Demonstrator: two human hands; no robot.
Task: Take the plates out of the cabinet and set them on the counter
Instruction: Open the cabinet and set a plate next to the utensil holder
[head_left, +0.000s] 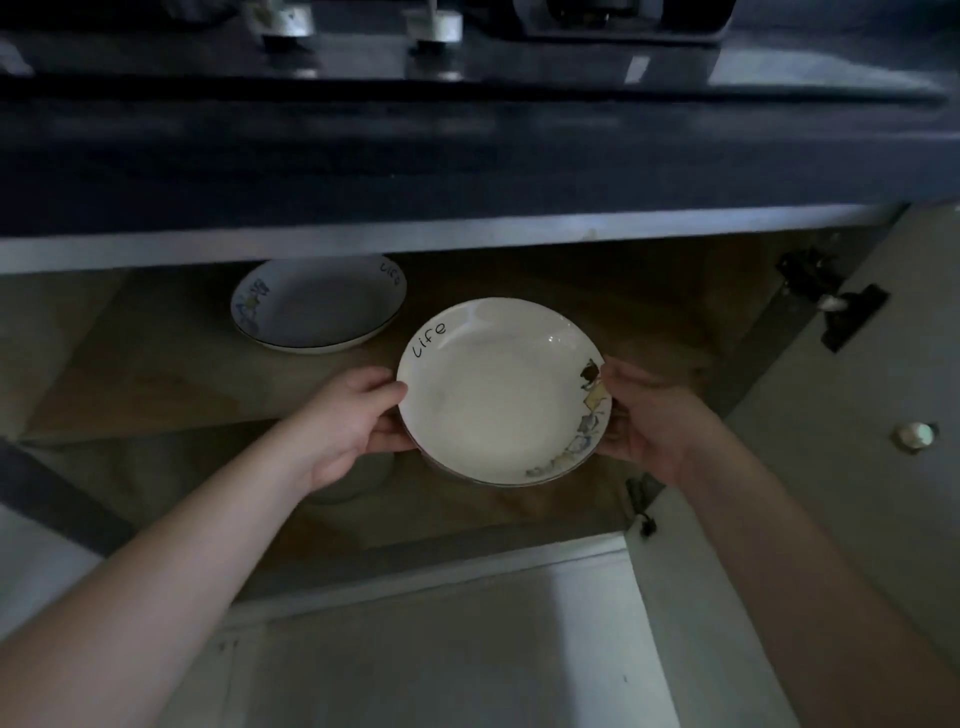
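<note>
In the head view, a white plate (498, 389) marked "Life" was held at the mouth of the open cabinet (156, 364), above its shelf. The left hand (348, 421) gripped its left rim, thumb on top, and the right hand (649, 415) gripped the right rim likewise. A second plate (317, 304) was seen lying further back on the shelf. The step was judged best done by keeping the plate level, drawing it clear of the dark bench (467, 156) edge overhead before lifting, and avoiding the open door (831, 415) at the right.
</note>
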